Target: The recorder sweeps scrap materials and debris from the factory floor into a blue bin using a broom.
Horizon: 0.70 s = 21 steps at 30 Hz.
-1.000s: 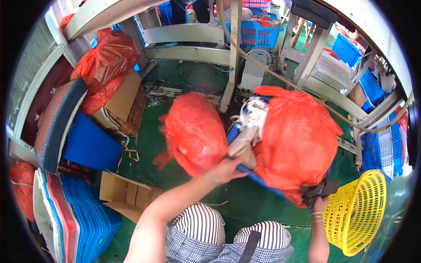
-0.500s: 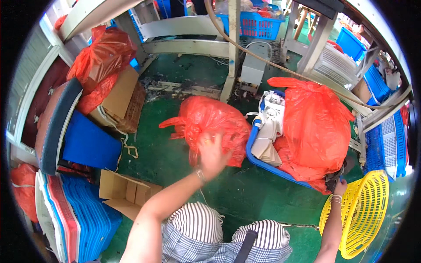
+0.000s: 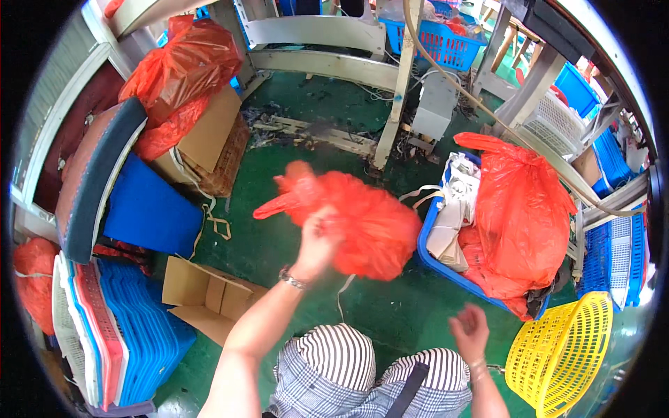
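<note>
A full red plastic bag [image 3: 373,233] is in front of me over the green floor, its knotted end toward the left and its outline smeared by motion. My left hand [image 3: 319,233] is closed on the bag near that end. My right hand [image 3: 470,331] is in the air near my right knee, its fingers loosely bent and apart, with nothing in them. Beyond it is a blue basket [image 3: 456,280] holding a larger red plastic bag [image 3: 523,212], white straps [image 3: 461,177] and a bundle of pale flat pieces [image 3: 446,240].
A yellow basket [image 3: 561,355] tilts at the lower right. On the left are an open cardboard box [image 3: 205,296], stacked blue baskets [image 3: 143,327], a padded chair [image 3: 104,181] and a red-bagged heap [image 3: 185,70] on a carton [image 3: 209,139]. A frame post [image 3: 397,97] stands ahead.
My left hand has closed on the red bag, which has shifted and turned slightly. My right hand has left the blue basket's near corner and come back toward my knees. The view has shifted a little.
</note>
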Each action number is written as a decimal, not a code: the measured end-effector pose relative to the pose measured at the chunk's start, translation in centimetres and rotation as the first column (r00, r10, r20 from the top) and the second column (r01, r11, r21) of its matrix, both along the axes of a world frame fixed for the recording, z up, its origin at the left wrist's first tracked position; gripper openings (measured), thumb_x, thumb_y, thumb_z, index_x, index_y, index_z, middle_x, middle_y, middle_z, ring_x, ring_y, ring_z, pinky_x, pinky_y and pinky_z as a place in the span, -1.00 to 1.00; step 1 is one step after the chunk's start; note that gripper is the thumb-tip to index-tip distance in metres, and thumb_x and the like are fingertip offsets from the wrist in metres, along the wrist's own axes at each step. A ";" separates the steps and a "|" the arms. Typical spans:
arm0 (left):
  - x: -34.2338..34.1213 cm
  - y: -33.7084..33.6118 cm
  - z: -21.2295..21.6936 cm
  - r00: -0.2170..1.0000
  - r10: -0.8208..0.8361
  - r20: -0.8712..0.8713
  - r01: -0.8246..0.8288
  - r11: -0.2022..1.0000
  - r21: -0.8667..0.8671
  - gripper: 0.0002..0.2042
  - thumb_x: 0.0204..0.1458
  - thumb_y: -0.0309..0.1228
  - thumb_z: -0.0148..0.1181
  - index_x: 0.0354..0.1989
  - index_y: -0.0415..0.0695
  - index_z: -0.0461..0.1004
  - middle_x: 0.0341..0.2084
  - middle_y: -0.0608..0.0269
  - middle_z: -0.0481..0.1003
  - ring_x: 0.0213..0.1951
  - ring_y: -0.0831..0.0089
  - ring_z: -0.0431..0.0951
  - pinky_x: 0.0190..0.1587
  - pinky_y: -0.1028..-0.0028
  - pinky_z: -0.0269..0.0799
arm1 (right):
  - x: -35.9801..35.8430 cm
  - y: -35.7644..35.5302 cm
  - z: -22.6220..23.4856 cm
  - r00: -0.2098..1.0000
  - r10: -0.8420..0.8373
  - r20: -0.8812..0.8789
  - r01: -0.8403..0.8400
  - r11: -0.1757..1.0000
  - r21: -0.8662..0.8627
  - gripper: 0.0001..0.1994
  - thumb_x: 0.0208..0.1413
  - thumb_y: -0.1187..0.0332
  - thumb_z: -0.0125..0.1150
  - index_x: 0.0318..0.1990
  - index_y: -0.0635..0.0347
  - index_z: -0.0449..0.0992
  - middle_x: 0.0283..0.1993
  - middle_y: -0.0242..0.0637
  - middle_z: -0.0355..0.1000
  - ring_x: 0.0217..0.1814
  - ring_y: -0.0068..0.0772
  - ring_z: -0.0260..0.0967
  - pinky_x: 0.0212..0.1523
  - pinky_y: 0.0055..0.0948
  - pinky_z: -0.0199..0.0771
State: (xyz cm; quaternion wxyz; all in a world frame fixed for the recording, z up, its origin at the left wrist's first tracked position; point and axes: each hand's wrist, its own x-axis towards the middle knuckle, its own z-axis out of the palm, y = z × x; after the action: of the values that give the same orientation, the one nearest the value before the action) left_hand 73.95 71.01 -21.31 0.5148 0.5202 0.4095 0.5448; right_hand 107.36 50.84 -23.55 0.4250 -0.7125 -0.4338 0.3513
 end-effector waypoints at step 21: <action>28.5 3.9 10.2 0.736 0.161 -0.658 0.331 0.762 0.557 -0.67 -0.20 -0.28 0.25 -0.20 -0.02 0.41 0.16 0.06 0.14 0.22 -0.06 -0.02 0.09 -0.17 -0.05 | 16.9 21.0 14.1 0.212 -0.006 0.977 -0.280 0.958 0.067 -0.50 -0.28 0.48 0.06 -0.01 0.21 0.36 0.18 -0.10 0.13 0.28 -0.06 -0.05 0.24 -0.12 -0.02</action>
State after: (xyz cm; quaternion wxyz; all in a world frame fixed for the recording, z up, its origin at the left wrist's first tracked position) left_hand 102.43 74.92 -11.15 0.1476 0.8428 0.3290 0.3994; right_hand 124.21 71.89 -9.43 0.1084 -0.6792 -0.7021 -0.1843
